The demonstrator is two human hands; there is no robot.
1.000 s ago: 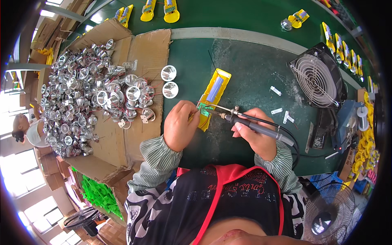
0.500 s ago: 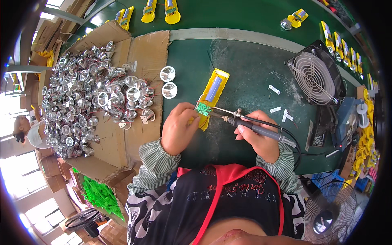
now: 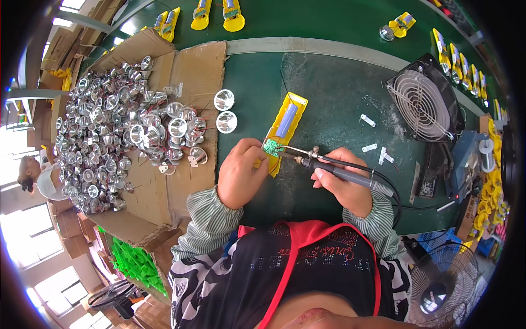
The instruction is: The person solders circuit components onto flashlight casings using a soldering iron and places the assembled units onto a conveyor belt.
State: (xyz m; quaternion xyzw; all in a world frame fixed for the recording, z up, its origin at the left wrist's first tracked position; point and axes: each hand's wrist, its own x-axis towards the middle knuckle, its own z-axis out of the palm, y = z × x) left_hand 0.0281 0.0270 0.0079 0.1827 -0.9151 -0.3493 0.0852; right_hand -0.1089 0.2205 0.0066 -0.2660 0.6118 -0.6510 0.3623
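Note:
My right hand (image 3: 348,183) is closed round the grey handle of a soldering iron (image 3: 350,175), which has a thin metal tube alongside its tip. The tip reaches a small green circuit board (image 3: 270,147) at the near end of a yellow plastic housing (image 3: 298,101). Further up that housing lies a pale blue cylindrical battery cell (image 3: 286,119). My left hand (image 3: 240,174) has thumb and fingers pinched together at the board's left edge, by thin red wires. What sits between those fingertips is hidden.
Left, a cardboard box (image 3: 194,71) holds many silver reflector cups with wires; two loose reflectors (image 3: 225,122) stand beside it. Small white strips (image 3: 368,120) and a black fan with a wire guard (image 3: 421,101) lie right. Yellow housings (image 3: 233,21) line the far green surface.
The soldering iron and my right hand have shifted slightly left. My left hand stays almost still at the board. Yellow housings on the far surface have moved slightly right.

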